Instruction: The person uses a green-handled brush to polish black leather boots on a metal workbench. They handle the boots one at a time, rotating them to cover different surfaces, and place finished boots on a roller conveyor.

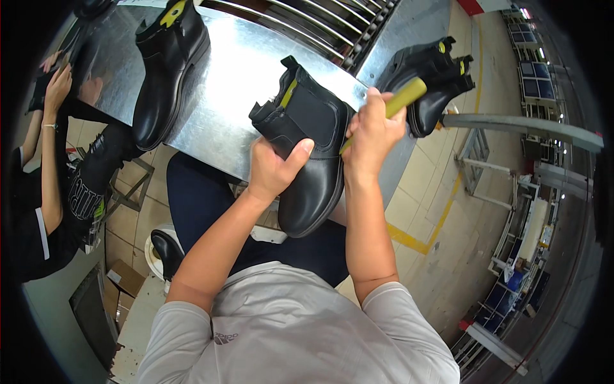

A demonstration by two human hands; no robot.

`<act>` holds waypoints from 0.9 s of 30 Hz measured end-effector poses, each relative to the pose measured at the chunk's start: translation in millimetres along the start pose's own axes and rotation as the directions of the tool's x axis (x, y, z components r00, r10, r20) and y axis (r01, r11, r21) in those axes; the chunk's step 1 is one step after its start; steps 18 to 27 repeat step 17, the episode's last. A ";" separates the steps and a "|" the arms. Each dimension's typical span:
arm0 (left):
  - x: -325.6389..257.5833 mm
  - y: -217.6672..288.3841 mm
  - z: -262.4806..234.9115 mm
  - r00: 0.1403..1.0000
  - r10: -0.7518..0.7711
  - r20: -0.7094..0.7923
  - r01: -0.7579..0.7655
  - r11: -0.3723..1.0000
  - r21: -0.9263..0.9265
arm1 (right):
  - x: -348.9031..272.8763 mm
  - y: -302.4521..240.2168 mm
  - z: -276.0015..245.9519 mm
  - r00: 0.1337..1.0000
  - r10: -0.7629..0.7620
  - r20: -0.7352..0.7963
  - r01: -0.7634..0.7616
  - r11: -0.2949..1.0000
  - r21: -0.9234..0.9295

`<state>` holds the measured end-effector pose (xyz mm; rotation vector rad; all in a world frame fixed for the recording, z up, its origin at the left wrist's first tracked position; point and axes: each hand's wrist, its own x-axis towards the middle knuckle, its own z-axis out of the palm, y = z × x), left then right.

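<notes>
A black ankle boot (313,192) with an elastic side panel and yellow-green lining lies tilted before me, its toe toward my body. My left hand (275,168) is closed around the boot below its shaft, thumb across the instep. In my right hand (372,137) is a slim tool with a thick yellow-green handle (409,95). Its thin lower end comes out below my fist, close to the edge where the upper meets the sole. Whether the tip touches the boot I cannot tell, nor the tool's exact kind.
Another black boot (163,83) stands on the shiny metal table (227,57) at the left. More black boots (441,83) sit at the right end. Beyond is a roller conveyor (323,25). A co-worker's hands (57,86) are at far left. A metal rail (531,127) juts in from the right.
</notes>
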<state>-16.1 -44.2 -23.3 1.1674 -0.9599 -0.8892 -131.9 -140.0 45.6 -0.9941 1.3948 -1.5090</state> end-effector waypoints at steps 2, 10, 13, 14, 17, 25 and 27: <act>-5.1 -4.2 -5.0 0.999 -0.048 0.007 0.048 0.999 0.006 | 15.2 4.1 12.4 0.993 -0.105 0.045 0.110 0.987 -0.115; 1.2 -6.5 -3.8 0.995 -0.104 0.003 0.104 0.992 -0.071 | 93.4 28.1 44.0 0.976 0.116 0.182 -0.117 0.993 -0.004; 4.8 6.9 -18.4 0.987 -0.159 0.032 0.162 0.979 -0.122 | 77.4 16.1 32.7 0.979 -0.026 0.202 -0.015 0.980 0.199; 6.4 16.8 -20.5 0.986 -0.157 0.063 0.164 0.978 -0.130 | 75.0 12.9 17.4 0.987 -0.043 0.156 -0.003 0.959 0.283; 19.3 70.9 -67.6 0.876 -0.246 0.415 0.131 0.949 0.287 | 70.5 11.7 -25.3 0.979 -0.132 0.155 0.092 0.967 0.239; 19.3 70.9 -67.6 0.876 -0.246 0.415 0.131 0.949 0.287 | 70.5 11.7 -25.3 0.979 -0.132 0.155 0.092 0.967 0.239; 19.3 70.9 -67.6 0.876 -0.246 0.415 0.131 0.949 0.287 | 70.5 11.7 -25.3 0.979 -0.132 0.155 0.092 0.967 0.239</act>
